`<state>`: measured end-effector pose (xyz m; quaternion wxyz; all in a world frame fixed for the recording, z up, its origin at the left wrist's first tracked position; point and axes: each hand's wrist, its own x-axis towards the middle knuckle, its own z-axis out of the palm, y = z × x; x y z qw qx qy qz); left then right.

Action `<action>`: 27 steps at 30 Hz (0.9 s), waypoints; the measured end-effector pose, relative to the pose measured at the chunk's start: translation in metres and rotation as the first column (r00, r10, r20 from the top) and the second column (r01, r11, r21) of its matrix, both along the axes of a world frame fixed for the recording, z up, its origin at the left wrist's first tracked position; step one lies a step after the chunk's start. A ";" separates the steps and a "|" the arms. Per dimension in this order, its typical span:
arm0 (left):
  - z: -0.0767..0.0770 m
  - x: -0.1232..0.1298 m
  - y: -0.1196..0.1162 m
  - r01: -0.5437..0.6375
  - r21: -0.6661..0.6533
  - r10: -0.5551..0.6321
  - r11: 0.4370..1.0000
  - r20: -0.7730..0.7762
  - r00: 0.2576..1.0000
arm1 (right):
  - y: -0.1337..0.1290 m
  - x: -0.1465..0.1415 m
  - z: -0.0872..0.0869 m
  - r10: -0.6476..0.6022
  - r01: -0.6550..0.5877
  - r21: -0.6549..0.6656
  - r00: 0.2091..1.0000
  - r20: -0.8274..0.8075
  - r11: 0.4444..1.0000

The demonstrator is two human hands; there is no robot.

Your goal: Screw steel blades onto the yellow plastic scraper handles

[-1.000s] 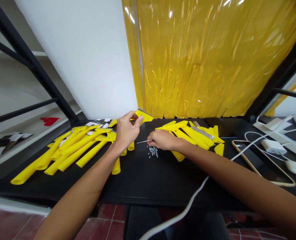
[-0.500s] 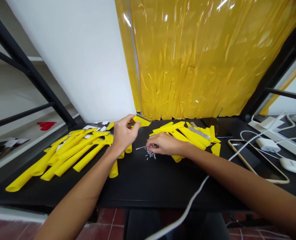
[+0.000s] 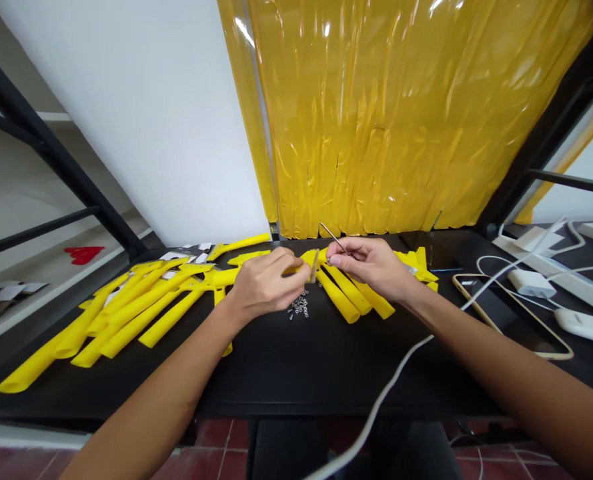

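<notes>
My left hand (image 3: 271,280) is closed around a flat yellow piece (image 3: 309,259) with a greyish edge, largely covered by the fingers. Just right of it, my right hand (image 3: 369,263) pinches a thin metal rod (image 3: 333,238) that points up and to the left. A tiny metal part seems to be at the right fingertips, too small to make out. Small silvery screws (image 3: 300,305) lie in a loose pile on the black table (image 3: 326,373), below and between the hands. Yellow tube-shaped parts (image 3: 161,313) are heaped at the left, and more yellow tubes (image 3: 343,297) lie beneath the right hand.
A white cable (image 3: 401,373) crosses the table's front edge at the right. A phone with a gold rim (image 3: 513,320), a white charger (image 3: 531,283) and a power strip (image 3: 576,287) are on the right. Yellow plastic sheeting (image 3: 376,133) hangs behind the table.
My left hand has come down and right, turning the yellow piece toward the right hand. My right hand has risen from the screws, and the rod now points upward.
</notes>
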<state>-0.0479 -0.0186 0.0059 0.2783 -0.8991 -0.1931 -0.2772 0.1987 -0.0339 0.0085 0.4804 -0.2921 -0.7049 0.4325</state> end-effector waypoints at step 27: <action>-0.012 0.015 -0.005 0.164 -0.030 -0.154 0.986 0.219 0.963 | -0.008 -0.008 -0.004 0.025 -0.026 -0.157 1.000 -0.011 0.987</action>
